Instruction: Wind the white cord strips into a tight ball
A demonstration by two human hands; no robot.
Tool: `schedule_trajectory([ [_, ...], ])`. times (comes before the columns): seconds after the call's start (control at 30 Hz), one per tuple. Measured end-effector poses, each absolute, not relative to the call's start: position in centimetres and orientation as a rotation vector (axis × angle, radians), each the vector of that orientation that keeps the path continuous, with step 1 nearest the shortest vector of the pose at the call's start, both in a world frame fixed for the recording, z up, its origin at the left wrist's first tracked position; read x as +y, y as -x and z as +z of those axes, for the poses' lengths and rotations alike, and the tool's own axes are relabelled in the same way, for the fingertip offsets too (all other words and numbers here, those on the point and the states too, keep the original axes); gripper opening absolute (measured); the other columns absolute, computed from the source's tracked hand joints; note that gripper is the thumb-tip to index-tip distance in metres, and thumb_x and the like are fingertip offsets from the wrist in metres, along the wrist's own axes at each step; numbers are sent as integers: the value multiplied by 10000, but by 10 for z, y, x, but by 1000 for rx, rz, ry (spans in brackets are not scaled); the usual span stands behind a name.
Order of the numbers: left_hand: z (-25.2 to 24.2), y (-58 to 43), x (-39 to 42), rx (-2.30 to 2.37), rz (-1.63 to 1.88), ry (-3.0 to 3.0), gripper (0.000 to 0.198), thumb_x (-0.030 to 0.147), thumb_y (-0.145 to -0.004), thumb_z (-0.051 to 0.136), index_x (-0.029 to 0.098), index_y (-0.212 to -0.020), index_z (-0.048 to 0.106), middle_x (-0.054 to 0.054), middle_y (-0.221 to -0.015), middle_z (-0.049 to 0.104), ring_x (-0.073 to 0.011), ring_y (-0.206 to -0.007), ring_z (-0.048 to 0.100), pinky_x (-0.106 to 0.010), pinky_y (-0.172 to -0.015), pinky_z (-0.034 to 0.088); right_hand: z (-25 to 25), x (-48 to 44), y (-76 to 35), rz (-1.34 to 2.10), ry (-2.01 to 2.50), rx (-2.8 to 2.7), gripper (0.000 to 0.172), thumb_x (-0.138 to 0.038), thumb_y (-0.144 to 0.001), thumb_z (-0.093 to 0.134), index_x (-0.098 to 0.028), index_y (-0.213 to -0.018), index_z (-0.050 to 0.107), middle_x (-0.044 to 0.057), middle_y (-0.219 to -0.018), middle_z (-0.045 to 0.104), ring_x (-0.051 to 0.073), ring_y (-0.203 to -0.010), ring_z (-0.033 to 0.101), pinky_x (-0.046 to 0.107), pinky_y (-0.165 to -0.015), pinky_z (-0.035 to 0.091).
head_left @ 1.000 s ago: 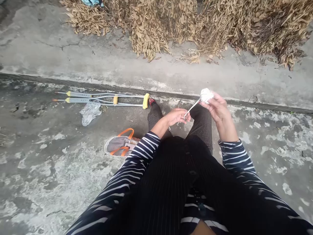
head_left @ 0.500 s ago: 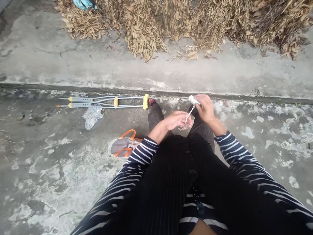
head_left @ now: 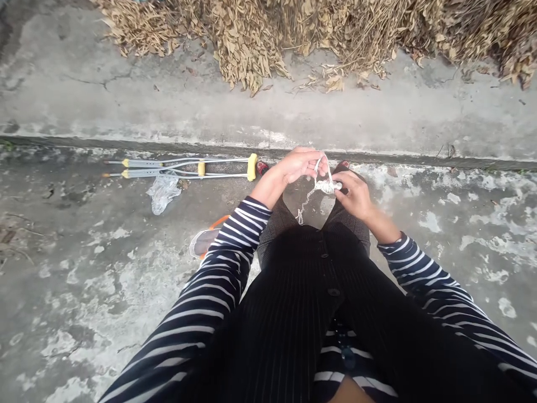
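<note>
I sit on a concrete floor with my legs stretched out in front. My left hand (head_left: 298,165) is raised above my knees, its fingers closed around a loop of white cord (head_left: 320,167). My right hand (head_left: 353,193) sits just to the right and a little lower, pinching a small white ball of the same cord (head_left: 325,186). A loose tail of the cord (head_left: 302,206) dangles below both hands towards my lap. The hands are almost touching.
A pair of grey crutches (head_left: 184,168) with yellow pads lies on the floor to the left, a crumpled clear plastic bag (head_left: 162,192) beside them. An orange-handled bag (head_left: 204,240) shows by my left elbow. A concrete step (head_left: 126,106) and dry leaves (head_left: 260,39) lie ahead.
Both hands have come closer together. The left hand rose and moved forward with a cord loop. The right hand dropped from its raised spot, and the ball now looks smaller, with a tail hanging.
</note>
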State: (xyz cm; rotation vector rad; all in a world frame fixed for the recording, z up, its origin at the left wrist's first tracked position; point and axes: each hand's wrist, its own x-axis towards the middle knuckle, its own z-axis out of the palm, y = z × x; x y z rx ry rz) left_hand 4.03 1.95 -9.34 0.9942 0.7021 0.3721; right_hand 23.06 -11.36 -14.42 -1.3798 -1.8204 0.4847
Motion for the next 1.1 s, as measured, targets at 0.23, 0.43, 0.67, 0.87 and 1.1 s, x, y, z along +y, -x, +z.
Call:
schedule_trajectory([
  [0.23, -115, -47, 52, 917, 165, -1267, 301, 289, -861, 771, 67, -679, 683, -142, -725, 717, -156, -594, 684, -273, -618, 535, -127, -124, -220, 847, 1406, -1515, 266, -331, -859, 729, -231, -1103, 762, 76, -1094, 722, 215, -993, 685, 305, -739, 599],
  [0.43, -136, -59, 39, 905, 369, -1420, 135, 172, -830, 758, 93, -939, 763, -118, -962, 739, -156, -752, 690, -283, -655, 577, -121, -117, -219, 1132, 1372, -1161, 349, -335, -677, 878, -212, -996, 810, 62, -1021, 764, 202, -876, 714, 325, -752, 632],
  [0.67, -158, -59, -18, 652, 451, -1077, 372, 107, -773, 749, 116, -1144, 738, -111, -1079, 759, -144, -782, 709, -265, -653, 606, -103, -98, -240, 1588, 1343, -661, 433, -118, -544, 920, -196, -954, 804, 44, -894, 794, 195, -766, 757, 320, -672, 682],
  [0.87, -161, -70, -22, 758, 657, -1262, 178, -2, -736, 682, 84, -874, 755, -21, -726, 739, -82, -630, 658, -182, -640, 540, -91, -84, -245, 1617, 1403, -570, 344, 4, -642, 821, -174, -936, 792, 46, -931, 799, 163, -757, 767, 244, -668, 685],
  [1.1, -158, -61, -17, 693, 563, -1243, 194, 257, -909, 677, 82, -830, 709, -53, -724, 704, -82, -581, 638, -186, -541, 521, -82, -69, -264, 1340, 1441, -716, 330, -70, -638, 844, -178, -941, 771, 44, -951, 788, 193, -836, 768, 320, -744, 690],
])
